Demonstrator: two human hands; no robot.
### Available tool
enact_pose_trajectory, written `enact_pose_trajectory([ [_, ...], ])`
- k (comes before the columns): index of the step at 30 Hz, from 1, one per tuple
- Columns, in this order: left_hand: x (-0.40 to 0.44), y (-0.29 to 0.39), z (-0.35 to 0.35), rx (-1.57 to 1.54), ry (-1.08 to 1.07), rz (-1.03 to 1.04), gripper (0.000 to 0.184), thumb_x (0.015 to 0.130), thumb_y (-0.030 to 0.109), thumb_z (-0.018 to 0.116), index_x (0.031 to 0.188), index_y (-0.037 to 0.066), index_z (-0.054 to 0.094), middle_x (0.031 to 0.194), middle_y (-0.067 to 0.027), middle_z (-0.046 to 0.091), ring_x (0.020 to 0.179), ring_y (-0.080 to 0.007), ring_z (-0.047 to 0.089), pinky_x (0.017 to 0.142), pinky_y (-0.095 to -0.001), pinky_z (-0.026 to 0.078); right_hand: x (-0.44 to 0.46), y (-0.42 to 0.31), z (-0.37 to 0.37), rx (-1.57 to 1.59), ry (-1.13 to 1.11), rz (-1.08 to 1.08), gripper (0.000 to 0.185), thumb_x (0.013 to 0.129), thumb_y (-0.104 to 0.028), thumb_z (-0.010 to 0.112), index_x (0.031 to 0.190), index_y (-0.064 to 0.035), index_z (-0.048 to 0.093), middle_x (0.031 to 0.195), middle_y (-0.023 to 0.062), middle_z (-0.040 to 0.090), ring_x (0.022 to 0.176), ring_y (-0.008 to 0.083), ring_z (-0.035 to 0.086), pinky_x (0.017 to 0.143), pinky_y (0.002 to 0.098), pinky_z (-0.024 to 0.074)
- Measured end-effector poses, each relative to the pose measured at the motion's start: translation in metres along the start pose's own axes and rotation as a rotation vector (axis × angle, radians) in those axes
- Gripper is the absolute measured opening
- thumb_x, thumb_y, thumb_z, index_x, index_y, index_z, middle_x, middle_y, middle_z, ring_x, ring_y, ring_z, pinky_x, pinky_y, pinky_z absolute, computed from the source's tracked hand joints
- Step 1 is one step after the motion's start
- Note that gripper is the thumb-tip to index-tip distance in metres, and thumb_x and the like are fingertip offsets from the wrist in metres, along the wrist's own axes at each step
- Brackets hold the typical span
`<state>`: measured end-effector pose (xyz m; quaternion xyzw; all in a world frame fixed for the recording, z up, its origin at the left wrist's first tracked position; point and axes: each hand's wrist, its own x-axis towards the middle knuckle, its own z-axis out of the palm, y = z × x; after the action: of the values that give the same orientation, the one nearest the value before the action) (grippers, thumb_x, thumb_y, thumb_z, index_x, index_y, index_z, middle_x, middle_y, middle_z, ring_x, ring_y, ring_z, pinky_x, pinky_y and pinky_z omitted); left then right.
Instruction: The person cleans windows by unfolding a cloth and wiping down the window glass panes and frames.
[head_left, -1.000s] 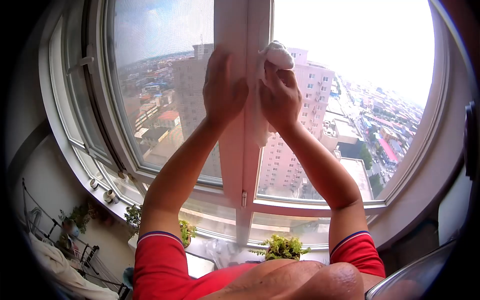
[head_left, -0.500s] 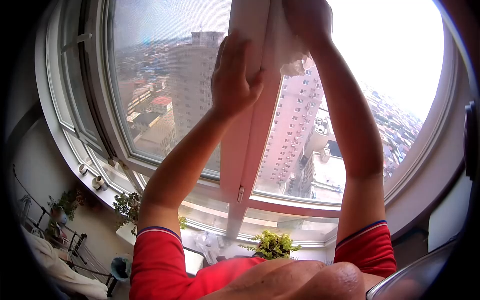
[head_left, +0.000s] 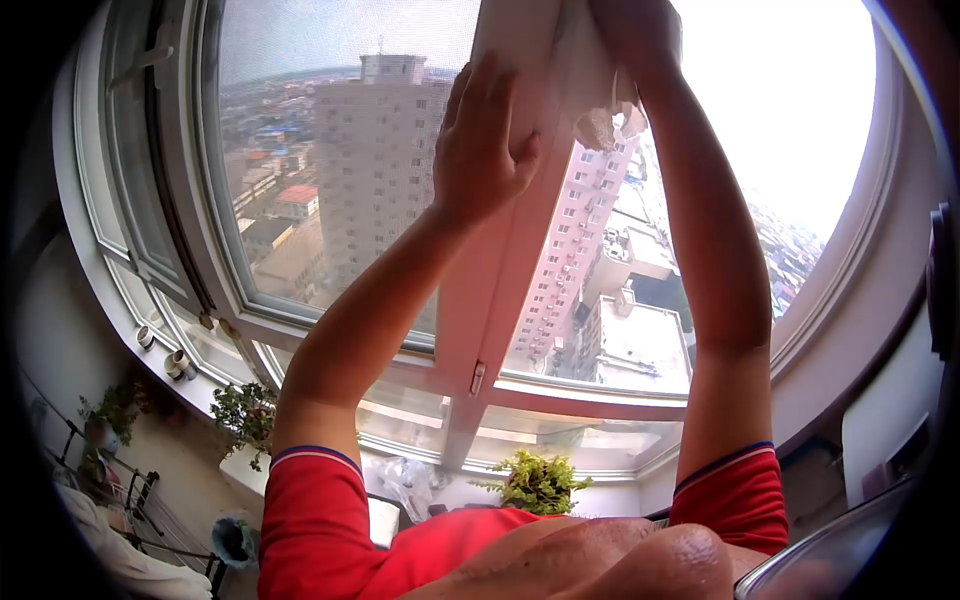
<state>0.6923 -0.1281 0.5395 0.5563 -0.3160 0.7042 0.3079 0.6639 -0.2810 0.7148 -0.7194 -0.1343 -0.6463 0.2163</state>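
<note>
My left hand (head_left: 485, 150) lies with fingers stretched against the pale window post (head_left: 484, 290), its thumb apart from the fingers. High up on the right side of the same post, my right hand (head_left: 640, 40) grips a whitish cloth (head_left: 597, 128). A loose, crumpled end of the cloth hangs below that hand, in front of the glass. The right fingers are mostly hidden at the top edge of the view. Lower on the post sits a small window handle (head_left: 478, 377).
A screened pane (head_left: 390, 200) fills the left, with an opened sash (head_left: 150, 150) beyond it. Along the sill stand a leafy plant (head_left: 540, 482), a clear plastic bag (head_left: 405, 482), another potted plant (head_left: 245, 415) and small cups (head_left: 178, 365). A drying rack (head_left: 140, 495) is at lower left.
The view has tilted slightly, so the buildings and sill appear farther left. Both hands appear slightly farther right, along with the upper post. The cloth's hanging end has changed shape.
</note>
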Motion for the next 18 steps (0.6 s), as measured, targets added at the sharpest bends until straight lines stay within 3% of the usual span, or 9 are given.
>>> enact_pose_trajectory([
  [2, -0.001, -0.001, 0.001, 0.005, 0.004, 0.002, 0.067, 0.079, 0.016, 0.078, 0.139, 0.004, 0.054, 0.148, -0.0234, 0.051, 0.138, -0.0438, 0.049, 0.114, -0.0489, 0.044, -0.028, 0.004, -0.009, -0.051, -0.092, 0.022, 0.044, 0.085, -0.038, 0.078, 0.113, -0.0054, 0.069, 0.108, 0.0184, 0.075, 0.099, 0.0351, 0.073, 0.089, 0.0429, 0.0568],
  [5, -0.001, -0.002, 0.001, -0.009, 0.000, 0.009, 0.066, 0.079, 0.017, 0.078, 0.140, 0.004, 0.053, 0.147, -0.0233, 0.052, 0.137, -0.0437, 0.050, 0.114, -0.0488, 0.044, -0.075, 0.007, -0.012, 0.032, -0.082, 0.012, 0.046, 0.084, -0.040, 0.077, 0.111, -0.0039, 0.070, 0.106, 0.0185, 0.075, 0.096, 0.0327, 0.074, 0.088, 0.0425, 0.0567],
  [8, -0.002, -0.005, 0.007, 0.050, 0.021, 0.034, 0.065, 0.079, 0.018, 0.078, 0.139, 0.004, 0.054, 0.146, -0.0226, 0.052, 0.136, -0.0435, 0.050, 0.114, -0.0488, 0.044, -0.053, -0.004, -0.010, 0.041, -0.049, 0.083, 0.044, 0.084, -0.040, 0.076, 0.108, -0.0041, 0.071, 0.102, 0.0195, 0.075, 0.095, 0.0323, 0.074, 0.087, 0.0425, 0.0568],
  [9, -0.004, -0.004, 0.004, 0.037, 0.007, 0.028, 0.065, 0.079, 0.018, 0.078, 0.138, 0.004, 0.055, 0.146, -0.0222, 0.052, 0.136, -0.0433, 0.051, 0.114, -0.0486, 0.044, -0.035, 0.000, -0.009, 0.017, -0.075, 0.038, 0.039, 0.089, -0.033, 0.068, 0.122, -0.0139, 0.062, 0.105, 0.0170, 0.074, 0.099, 0.0365, 0.072, 0.090, 0.0456, 0.0566],
  [10, -0.003, -0.002, 0.001, 0.025, -0.001, 0.024, 0.064, 0.079, 0.018, 0.078, 0.137, 0.004, 0.055, 0.146, -0.0219, 0.052, 0.135, -0.0432, 0.051, 0.114, -0.0485, 0.044, 0.000, 0.021, 0.008, -0.192, -0.151, -0.110, 0.040, 0.091, -0.035, 0.068, 0.124, -0.0145, 0.062, 0.106, 0.0167, 0.074, 0.100, 0.0369, 0.072, 0.090, 0.0457, 0.0568],
  [12, -0.003, 0.000, 0.000, 0.006, -0.006, 0.017, 0.063, 0.079, 0.018, 0.078, 0.137, 0.004, 0.056, 0.146, -0.0213, 0.052, 0.135, -0.0429, 0.051, 0.113, -0.0484, 0.044, 0.003, -0.012, -0.009, 0.014, -0.024, -0.067, 0.041, 0.090, -0.022, 0.063, 0.127, -0.0050, 0.060, 0.109, 0.0232, 0.072, 0.103, 0.0366, 0.071, 0.087, 0.0447, 0.0555],
  [15, -0.001, -0.001, -0.001, 0.000, 0.003, 0.008, 0.064, 0.079, 0.017, 0.078, 0.137, 0.005, 0.056, 0.147, -0.0204, 0.052, 0.135, -0.0425, 0.051, 0.113, -0.0489, 0.045, -0.021, -0.036, -0.027, 0.213, -0.203, 0.162, 0.041, 0.091, -0.021, 0.058, 0.129, -0.0069, 0.059, 0.107, 0.0202, 0.072, 0.103, 0.0315, 0.071, 0.088, 0.0429, 0.0547],
  [18, -0.001, 0.000, -0.004, 0.011, -0.001, 0.010, 0.064, 0.079, 0.017, 0.079, 0.137, 0.005, 0.055, 0.146, -0.0198, 0.052, 0.135, -0.0424, 0.051, 0.111, -0.0497, 0.047, -0.053, -0.034, -0.024, 0.211, -0.152, 0.129, 0.040, 0.092, -0.022, 0.056, 0.130, -0.0083, 0.058, 0.106, 0.0181, 0.072, 0.101, 0.0291, 0.072, 0.087, 0.0422, 0.0546],
])
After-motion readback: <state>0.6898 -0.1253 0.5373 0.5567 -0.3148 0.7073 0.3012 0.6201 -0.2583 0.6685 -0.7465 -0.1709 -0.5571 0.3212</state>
